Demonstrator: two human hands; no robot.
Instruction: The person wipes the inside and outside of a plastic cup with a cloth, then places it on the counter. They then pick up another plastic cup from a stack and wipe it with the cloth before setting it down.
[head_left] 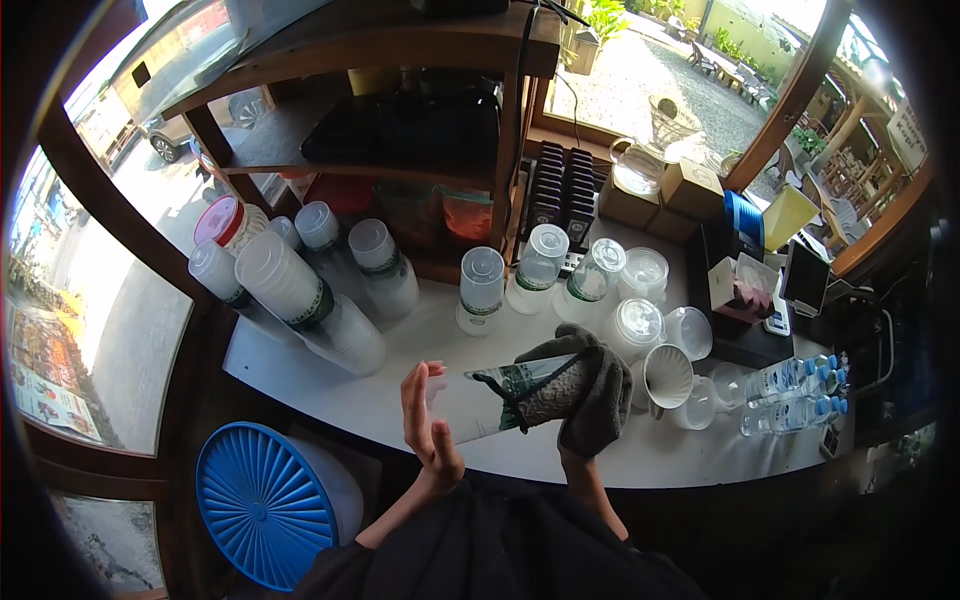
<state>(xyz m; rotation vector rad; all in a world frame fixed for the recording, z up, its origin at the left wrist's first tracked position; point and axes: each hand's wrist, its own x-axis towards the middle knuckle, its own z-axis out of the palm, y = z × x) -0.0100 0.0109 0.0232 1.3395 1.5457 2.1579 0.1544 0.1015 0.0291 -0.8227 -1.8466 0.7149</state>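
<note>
A clear cup (462,408) with a dark green print lies sideways in front of me, above the counter's near edge. My left hand (430,432) supports its base end, the fingers stretched along it and the thumb on the near side. A dark grey cloth (597,395) is stuffed into the cup's mouth and bulges out on the right. My right hand (582,470) is mostly hidden beneath this cloth and grips it; only part near the wrist shows. Beyond the cup stand upside-down stacks of clear plastic cups (482,290), some with green bands.
Tall cup stacks (290,275) fill the white counter's (420,335) left side. A white ribbed dripper (668,378), clear tubs (640,325) and water bottles (785,378) stand right. Below left is a bin with a blue lid (265,510). A wooden shelf (360,150) rises behind.
</note>
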